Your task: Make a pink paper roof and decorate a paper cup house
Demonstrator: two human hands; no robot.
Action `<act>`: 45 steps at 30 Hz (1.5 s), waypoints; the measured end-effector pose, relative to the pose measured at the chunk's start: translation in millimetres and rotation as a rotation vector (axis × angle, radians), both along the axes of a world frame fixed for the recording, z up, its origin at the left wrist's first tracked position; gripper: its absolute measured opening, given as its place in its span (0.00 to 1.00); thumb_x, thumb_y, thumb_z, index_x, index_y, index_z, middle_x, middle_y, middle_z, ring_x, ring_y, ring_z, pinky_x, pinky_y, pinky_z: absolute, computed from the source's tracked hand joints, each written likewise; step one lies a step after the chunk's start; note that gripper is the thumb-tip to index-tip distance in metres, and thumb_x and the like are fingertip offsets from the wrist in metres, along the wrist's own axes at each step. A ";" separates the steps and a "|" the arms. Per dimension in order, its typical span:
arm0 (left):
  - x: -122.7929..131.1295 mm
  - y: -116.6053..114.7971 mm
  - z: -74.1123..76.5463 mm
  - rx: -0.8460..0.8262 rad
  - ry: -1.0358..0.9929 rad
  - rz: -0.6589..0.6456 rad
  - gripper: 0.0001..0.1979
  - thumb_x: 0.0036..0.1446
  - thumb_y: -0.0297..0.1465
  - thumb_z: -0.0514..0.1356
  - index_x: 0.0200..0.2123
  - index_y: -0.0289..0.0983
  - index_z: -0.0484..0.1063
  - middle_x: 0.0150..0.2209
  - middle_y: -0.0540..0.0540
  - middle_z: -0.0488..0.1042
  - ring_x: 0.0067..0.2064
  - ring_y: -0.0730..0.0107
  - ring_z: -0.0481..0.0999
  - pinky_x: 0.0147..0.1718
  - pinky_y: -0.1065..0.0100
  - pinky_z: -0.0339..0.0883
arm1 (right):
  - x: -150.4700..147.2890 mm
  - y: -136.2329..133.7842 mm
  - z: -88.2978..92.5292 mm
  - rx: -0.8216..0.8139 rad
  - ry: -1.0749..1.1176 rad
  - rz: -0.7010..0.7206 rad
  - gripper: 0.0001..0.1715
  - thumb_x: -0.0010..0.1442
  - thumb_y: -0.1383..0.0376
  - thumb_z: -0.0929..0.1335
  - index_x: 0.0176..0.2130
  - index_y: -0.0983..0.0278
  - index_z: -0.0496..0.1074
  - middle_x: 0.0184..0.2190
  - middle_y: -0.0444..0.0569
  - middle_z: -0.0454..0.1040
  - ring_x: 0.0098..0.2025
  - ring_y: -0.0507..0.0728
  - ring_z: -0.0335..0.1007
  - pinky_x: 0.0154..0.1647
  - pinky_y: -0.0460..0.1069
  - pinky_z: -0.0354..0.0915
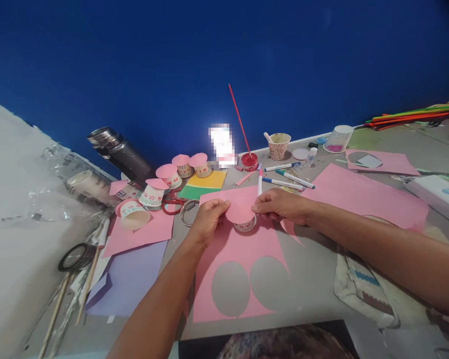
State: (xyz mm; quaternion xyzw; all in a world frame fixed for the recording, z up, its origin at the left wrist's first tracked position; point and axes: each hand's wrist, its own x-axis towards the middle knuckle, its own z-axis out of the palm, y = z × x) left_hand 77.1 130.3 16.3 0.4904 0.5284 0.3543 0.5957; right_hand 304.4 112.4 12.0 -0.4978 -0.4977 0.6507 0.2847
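A round pink paper disc (241, 210) lies over a small decorated paper cup (245, 225) in front of me. My left hand (211, 214) pinches the disc's left edge between thumb and fingers. On the opposite edge, my right hand (273, 203) grips the disc the same way. Only the cup's lower part, with red and green drawings, shows beneath the paper. Under it lies a pink sheet (205, 279) with two round holes cut out. Several similar cups with pink tops (167, 175) stand to the left.
Red-handled scissors (173, 203) and a tape roll (189, 213) lie left of my hands. Markers (282, 184), a glue stick (311, 157) and a patterned cup (279, 147) sit behind. A dark flask (121, 157) leans at left; a white power strip (439, 194) lies at right.
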 end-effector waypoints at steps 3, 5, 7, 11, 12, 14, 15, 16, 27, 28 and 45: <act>0.0 -0.3 -0.2 -0.012 -0.006 0.002 0.27 0.38 0.48 0.75 0.20 0.38 0.62 0.19 0.57 0.57 0.22 0.80 0.54 0.22 0.74 0.46 | -0.4 0.1 0.6 0.009 -0.004 0.014 0.26 0.45 0.50 0.81 0.23 0.64 0.70 0.16 0.40 0.66 0.18 0.46 0.52 0.20 0.45 0.44; -0.2 0.0 -0.6 -0.018 -0.013 0.002 0.27 0.37 0.49 0.75 0.21 0.38 0.63 0.19 0.57 0.58 0.22 0.80 0.54 0.22 0.73 0.45 | -0.6 0.0 1.0 0.019 -0.007 0.017 0.27 0.45 0.49 0.81 0.23 0.63 0.70 0.16 0.39 0.65 0.18 0.46 0.52 0.20 0.46 0.45; -0.6 0.6 -1.3 -0.024 -0.018 0.001 0.28 0.37 0.50 0.75 0.21 0.38 0.63 0.19 0.57 0.58 0.21 0.80 0.53 0.22 0.73 0.43 | -0.7 -0.1 1.5 0.026 -0.011 0.019 0.28 0.46 0.47 0.81 0.23 0.63 0.69 0.16 0.39 0.65 0.19 0.46 0.52 0.21 0.46 0.46; -1.2 1.4 -2.7 -0.025 -0.023 0.000 0.29 0.37 0.51 0.75 0.21 0.38 0.63 0.19 0.57 0.57 0.22 0.80 0.53 0.22 0.73 0.41 | -0.4 -0.1 2.7 0.026 -0.017 0.020 0.28 0.45 0.47 0.81 0.23 0.63 0.69 0.16 0.39 0.65 0.19 0.47 0.53 0.21 0.46 0.45; -1.2 1.3 -2.9 -0.023 -0.024 0.000 0.29 0.37 0.51 0.75 0.21 0.38 0.63 0.20 0.58 0.57 0.22 0.80 0.53 0.22 0.73 0.41 | -0.3 -0.2 3.2 0.025 -0.016 0.020 0.28 0.45 0.47 0.80 0.23 0.63 0.69 0.16 0.39 0.65 0.19 0.46 0.53 0.21 0.46 0.45; -1.1 1.0 -3.4 -0.019 -0.025 0.003 0.29 0.38 0.51 0.75 0.22 0.38 0.63 0.20 0.58 0.57 0.22 0.80 0.53 0.23 0.73 0.41 | 0.0 -0.6 4.4 0.018 -0.014 0.020 0.27 0.45 0.48 0.80 0.23 0.63 0.70 0.15 0.38 0.64 0.19 0.46 0.51 0.22 0.46 0.44; -1.1 0.7 -3.6 -0.018 -0.025 0.003 0.29 0.38 0.51 0.75 0.22 0.38 0.63 0.20 0.58 0.57 0.22 0.80 0.53 0.23 0.73 0.41 | 0.0 -1.0 5.1 0.014 -0.013 0.021 0.26 0.45 0.48 0.80 0.23 0.63 0.70 0.15 0.38 0.63 0.19 0.46 0.51 0.22 0.46 0.44; -1.0 0.4 -3.8 -0.017 -0.025 0.003 0.28 0.39 0.51 0.75 0.22 0.38 0.63 0.20 0.57 0.57 0.22 0.80 0.53 0.23 0.73 0.41 | 0.0 -1.4 5.9 0.010 -0.011 0.022 0.27 0.45 0.48 0.80 0.23 0.63 0.69 0.16 0.38 0.63 0.19 0.46 0.51 0.22 0.46 0.43; -1.7 -1.0 -7.5 -0.002 -0.014 -0.005 0.27 0.42 0.51 0.74 0.22 0.38 0.64 0.20 0.57 0.58 0.22 0.80 0.53 0.23 0.73 0.44 | -0.9 -1.6 4.5 0.022 -0.042 0.082 0.31 0.44 0.49 0.81 0.18 0.62 0.64 0.15 0.37 0.60 0.21 0.47 0.50 0.24 0.48 0.43; -1.7 -0.7 -8.2 0.000 -0.013 -0.005 0.28 0.41 0.51 0.74 0.22 0.38 0.64 0.20 0.58 0.57 0.22 0.80 0.53 0.23 0.73 0.44 | -0.7 -1.4 3.8 0.028 -0.048 0.082 0.31 0.45 0.50 0.81 0.18 0.62 0.63 0.15 0.37 0.60 0.21 0.47 0.49 0.24 0.48 0.42; -1.4 -1.4 -10.4 0.037 0.001 -0.020 0.27 0.43 0.51 0.73 0.22 0.38 0.64 0.19 0.58 0.57 0.23 0.80 0.53 0.24 0.73 0.46 | -2.0 2.7 -4.3 -0.016 0.032 -0.039 0.31 0.49 0.42 0.78 0.24 0.63 0.66 0.21 0.39 0.64 0.19 0.45 0.49 0.19 0.45 0.43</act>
